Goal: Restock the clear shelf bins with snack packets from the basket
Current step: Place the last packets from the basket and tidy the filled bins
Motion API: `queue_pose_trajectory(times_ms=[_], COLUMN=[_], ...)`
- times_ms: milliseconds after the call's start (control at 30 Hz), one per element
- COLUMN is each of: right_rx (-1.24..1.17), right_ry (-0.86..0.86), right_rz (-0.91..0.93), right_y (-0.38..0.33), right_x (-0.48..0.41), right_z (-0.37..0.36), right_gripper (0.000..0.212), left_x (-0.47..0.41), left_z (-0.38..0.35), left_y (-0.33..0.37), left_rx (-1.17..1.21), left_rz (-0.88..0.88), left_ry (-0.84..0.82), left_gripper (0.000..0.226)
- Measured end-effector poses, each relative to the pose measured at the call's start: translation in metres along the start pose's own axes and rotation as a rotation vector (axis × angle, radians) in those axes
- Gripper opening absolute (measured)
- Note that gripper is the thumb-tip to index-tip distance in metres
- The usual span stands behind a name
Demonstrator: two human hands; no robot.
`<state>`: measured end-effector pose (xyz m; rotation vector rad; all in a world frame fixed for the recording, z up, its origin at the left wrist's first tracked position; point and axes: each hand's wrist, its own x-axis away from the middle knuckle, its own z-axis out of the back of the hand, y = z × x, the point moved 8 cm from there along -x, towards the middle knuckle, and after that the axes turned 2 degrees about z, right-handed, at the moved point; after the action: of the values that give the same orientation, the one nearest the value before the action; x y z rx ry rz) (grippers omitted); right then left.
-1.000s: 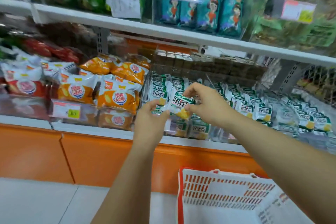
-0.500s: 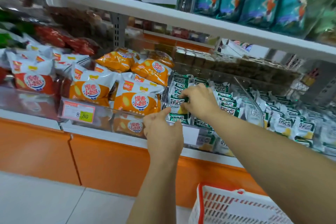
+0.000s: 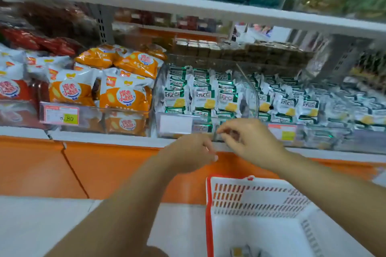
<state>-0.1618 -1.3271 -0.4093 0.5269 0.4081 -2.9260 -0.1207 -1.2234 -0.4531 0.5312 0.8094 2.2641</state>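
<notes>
Head view: your left hand (image 3: 191, 153) and right hand (image 3: 248, 139) hang empty, loosely curled, between clear bin (image 3: 205, 125) and basket (image 3: 211, 204), presumably ready for another packet (image 3: 240, 252).

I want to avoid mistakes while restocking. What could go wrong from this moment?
The green-and-white packets stand heaped above the clear bin front, so more could make them slide out. Both hands, left hand and right hand, look empty near the shelf edge. The basket sits below them, and a reach into it could knock it.

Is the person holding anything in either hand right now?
Nothing that shows. The left hand and right hand hang loosely curled and empty in front of the clear bin of green packets.
</notes>
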Motion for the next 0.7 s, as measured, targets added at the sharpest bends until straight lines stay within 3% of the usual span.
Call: queue_pose_trajectory(times_ms=[67, 133, 333, 467, 600, 700], right_rx=[-0.021, -0.024, -0.048, -0.050, -0.051, -0.049], right_ry=[-0.025, -0.108, -0.586, -0.886, -0.983, -1.014], right_rz=[-0.110, -0.208, -0.393, -0.585, -0.770, -0.827], right_y=[0.027, 0.057, 0.129, 0.172, 0.198, 0.202], right_x=[0.035, 0.071, 0.175, 0.247, 0.299, 0.317], right_z=[-0.011, -0.034, -0.141, -0.217, -0.260, -0.276], right_gripper=[0.013, 0.013, 0.022, 0.038, 0.058, 0.051], left_x=[-0.002, -0.008, -0.025, -0.036, -0.038, -0.038], left_z=[-0.026, -0.049, -0.137, -0.179, -0.201, -0.200], left_y=[0.005, 0.002, -0.036, -0.071, -0.089, -0.090], left_rx=[-0.089, -0.118, -0.193, -0.329, -0.356, -0.314], left_rz=[-0.039, -0.075, -0.105, -0.093, -0.127, -0.157], left_ry=[-0.134, -0.148, -0.156, -0.164, -0.144, -0.097], left_gripper=[0.019, 0.021, 0.028, 0.042, 0.045, 0.044])
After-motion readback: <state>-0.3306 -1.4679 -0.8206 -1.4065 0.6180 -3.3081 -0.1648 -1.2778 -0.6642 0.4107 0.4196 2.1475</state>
